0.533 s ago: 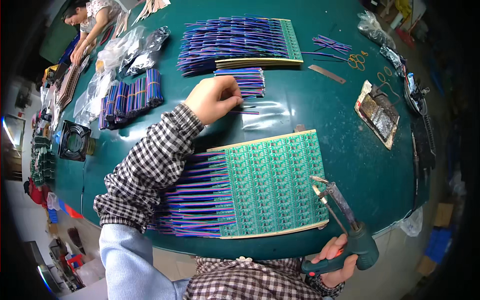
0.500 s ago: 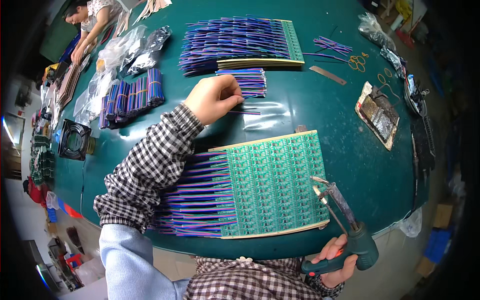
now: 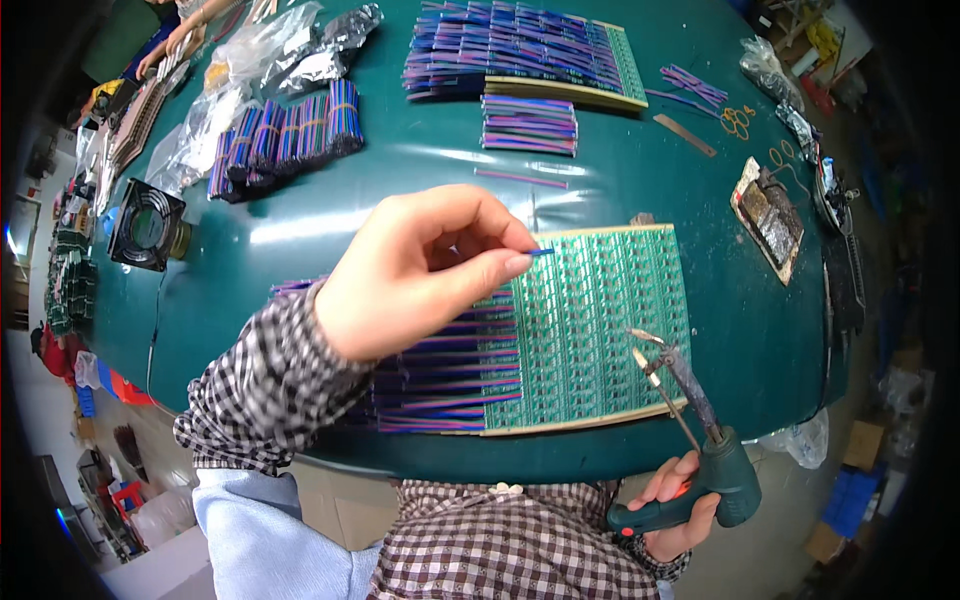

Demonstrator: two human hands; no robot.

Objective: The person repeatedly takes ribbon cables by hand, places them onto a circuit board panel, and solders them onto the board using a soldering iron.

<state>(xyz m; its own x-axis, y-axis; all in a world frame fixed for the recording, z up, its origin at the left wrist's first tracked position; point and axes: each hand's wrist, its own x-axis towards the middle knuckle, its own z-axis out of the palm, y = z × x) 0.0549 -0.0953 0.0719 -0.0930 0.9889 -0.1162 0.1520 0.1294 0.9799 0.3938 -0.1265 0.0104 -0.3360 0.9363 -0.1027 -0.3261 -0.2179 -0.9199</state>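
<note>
Nearest, just off the near right corner of the front circuit-board panel, one right hand has its grip wrapped around the handle of one soldering gun, probably the heaviest piece and best taken by that handle. The one front panel lies on the tabletop, likely stiff and brittle, best lifted by its pale edges; rows of attached wires run off its left side. At the panel's far left part, one left hand has its grip pressed together, pinching one blue wire lead whose end pokes out over the board. The lead should be light and bendy, steadiest held close behind its tip.

Right of the panel is one solder tray; well left, one fan. Beyond its far edge come one loose wire, one wire pile, and, farther left, banded bundles, perhaps seven, though they overlap. Farthest beyond it sits one wire-covered stack.
</note>
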